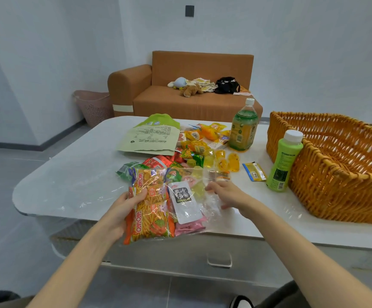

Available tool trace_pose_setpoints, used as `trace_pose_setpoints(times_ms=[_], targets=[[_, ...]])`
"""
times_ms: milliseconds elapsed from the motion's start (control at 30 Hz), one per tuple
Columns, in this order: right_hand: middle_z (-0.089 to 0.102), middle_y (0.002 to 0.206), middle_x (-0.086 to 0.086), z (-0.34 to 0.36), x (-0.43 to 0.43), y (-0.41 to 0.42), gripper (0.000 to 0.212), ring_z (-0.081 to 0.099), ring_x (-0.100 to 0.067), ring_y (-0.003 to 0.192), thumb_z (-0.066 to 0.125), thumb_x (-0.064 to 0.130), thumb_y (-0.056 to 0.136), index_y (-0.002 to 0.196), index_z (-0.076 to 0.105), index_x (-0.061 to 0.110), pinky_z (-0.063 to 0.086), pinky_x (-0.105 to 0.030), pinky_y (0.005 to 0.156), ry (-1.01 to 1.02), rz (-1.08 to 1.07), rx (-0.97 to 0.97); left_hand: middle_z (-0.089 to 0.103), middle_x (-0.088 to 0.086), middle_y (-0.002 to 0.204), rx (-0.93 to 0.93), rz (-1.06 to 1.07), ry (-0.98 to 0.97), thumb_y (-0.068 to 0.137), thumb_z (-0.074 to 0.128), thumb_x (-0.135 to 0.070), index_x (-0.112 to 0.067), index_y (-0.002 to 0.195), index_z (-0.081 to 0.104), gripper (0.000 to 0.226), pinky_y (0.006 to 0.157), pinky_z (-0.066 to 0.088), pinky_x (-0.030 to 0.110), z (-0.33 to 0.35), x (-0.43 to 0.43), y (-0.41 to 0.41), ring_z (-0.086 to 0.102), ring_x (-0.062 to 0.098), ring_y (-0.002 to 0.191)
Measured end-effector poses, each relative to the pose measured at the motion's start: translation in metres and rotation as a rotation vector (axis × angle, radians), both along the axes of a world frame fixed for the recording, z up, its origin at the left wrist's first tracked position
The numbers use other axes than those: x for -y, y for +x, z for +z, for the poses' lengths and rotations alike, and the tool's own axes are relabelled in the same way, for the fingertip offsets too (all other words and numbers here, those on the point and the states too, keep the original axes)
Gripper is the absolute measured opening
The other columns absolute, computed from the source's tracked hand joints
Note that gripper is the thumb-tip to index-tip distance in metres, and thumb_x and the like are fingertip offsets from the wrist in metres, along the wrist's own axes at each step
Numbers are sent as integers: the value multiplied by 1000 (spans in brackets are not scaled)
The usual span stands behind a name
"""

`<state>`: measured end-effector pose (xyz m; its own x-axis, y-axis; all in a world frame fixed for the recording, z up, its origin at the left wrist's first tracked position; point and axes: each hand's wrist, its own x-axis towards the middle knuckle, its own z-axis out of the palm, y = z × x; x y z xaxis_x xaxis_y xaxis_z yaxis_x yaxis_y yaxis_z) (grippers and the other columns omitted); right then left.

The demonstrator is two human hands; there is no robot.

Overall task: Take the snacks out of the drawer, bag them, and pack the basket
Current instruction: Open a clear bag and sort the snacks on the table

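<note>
A clear plastic bag (209, 205) lies at the table's front edge, holding orange stick-snack packs (151, 216), a white pouch (184, 202) and pink packets (188, 228). My left hand (127, 205) grips the bag's left side, thumb over the orange packs. My right hand (227, 194) rests on the bag's right part, fingers around a small packet at its mouth; the grip is unclear. Loose snacks (194, 150) and yellow jelly cups (227, 163) lie behind the bag. The wicker basket (327, 183) stands at the right, nothing visible inside.
A green bottle (284, 162) stands against the basket, a tea bottle (242, 127) farther back. A large green paper pouch (151, 136) lies mid-table, a yellow sachet (254, 171) near the green bottle. The drawer handle (219, 261) shows below the white table (69, 174). A sofa (180, 90) stands behind.
</note>
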<state>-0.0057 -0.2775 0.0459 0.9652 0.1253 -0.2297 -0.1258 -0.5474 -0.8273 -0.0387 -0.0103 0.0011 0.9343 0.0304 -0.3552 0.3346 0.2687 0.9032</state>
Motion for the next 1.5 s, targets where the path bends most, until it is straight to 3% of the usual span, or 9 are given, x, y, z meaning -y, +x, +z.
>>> trace_pose_setpoints(times_ms=[267,433,533,700,933,1067,1267,1367,1500], targets=[[51,90,-3,-8,-15,-8,32,51,-13,64,55,21,95,124,41,16,37,-20,51,31,-2,-123,65,16,116,8,93,241,79,74,-35,-9,134,43,67,85,55,48,5,-13,-11,68,33,96],[55,81,-2,-25,-31,-10,30,51,-12,61,65,8,85,109,50,16,39,-21,50,-29,51,-1,50,5,133,275,163,879,85,52,-56,-22,143,27,72,99,44,48,9,-8,-19,50,31,123],[56,78,1,-31,-38,-9,26,54,-9,56,67,3,82,103,58,14,43,-18,48,-20,10,84,9,14,159,267,75,1081,90,49,-57,-36,151,17,72,115,21,52,13,7,-24,11,32,146],[67,87,-7,-15,-38,-7,26,59,-10,53,65,8,88,113,58,10,46,-17,48,104,40,38,-31,3,155,222,-55,1450,67,33,-91,-63,139,13,80,110,-7,64,18,32,-28,-26,32,143],[66,109,-3,-10,14,31,21,60,-22,104,48,22,96,112,62,18,47,-38,87,-210,-265,375,-20,6,159,144,-163,1534,58,30,-96,-53,147,1,104,112,0,66,17,35,-20,-24,35,143],[45,141,-13,-35,33,59,39,34,-34,133,36,29,101,139,46,28,23,-40,107,-478,-142,224,-19,6,159,127,-195,1533,56,31,-95,-52,148,0,106,112,0,66,20,36,-19,-25,35,143],[56,123,-12,-40,26,65,30,45,-33,118,58,47,89,115,51,34,38,-40,95,-482,-253,178,-17,4,160,113,-223,1535,57,37,-95,-53,147,0,106,111,4,68,21,35,-14,-21,36,144],[55,107,-10,-31,33,71,56,55,-24,91,79,28,76,110,35,22,45,-35,72,-187,-321,66,-15,3,160,103,-246,1527,58,40,-94,-53,147,0,105,111,6,69,25,35,-11,-21,36,144],[52,89,-11,-12,48,76,69,53,-18,72,77,7,78,131,34,1,50,-28,57,-90,-347,-109,-16,3,160,103,-266,1518,56,38,-94,-53,147,-2,108,110,6,68,27,35,-7,-22,35,144]])
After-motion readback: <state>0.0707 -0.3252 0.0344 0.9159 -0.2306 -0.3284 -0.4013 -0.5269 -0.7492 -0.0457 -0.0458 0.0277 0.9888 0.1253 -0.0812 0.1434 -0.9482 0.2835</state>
